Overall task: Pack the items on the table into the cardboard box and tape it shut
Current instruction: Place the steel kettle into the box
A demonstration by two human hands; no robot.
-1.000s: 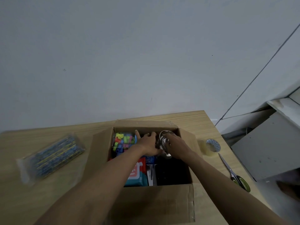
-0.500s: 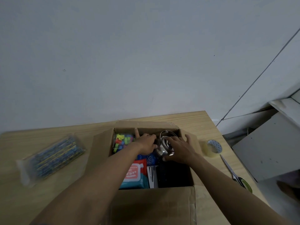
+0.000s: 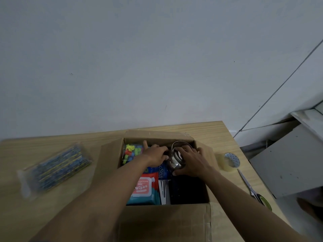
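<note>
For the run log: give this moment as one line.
stage: packing | left hand: inside cardboard box, at metal cup | right hand: grips metal cup | unpacked: blue packet | tape roll, scissors: untouched

Readable in white on the pink-red flap label of the teal soft pack of wet wipes [image 3: 144, 189], flat inside the open brown cardboard box [image 3: 164, 222]: "Wipes", under a smaller line too small to make out. On the dark blue pack [image 3: 162, 170] just beyond it, partly hidden by a wrist: white letters "oSof", cut short at the edge. Nothing else legible.
</note>
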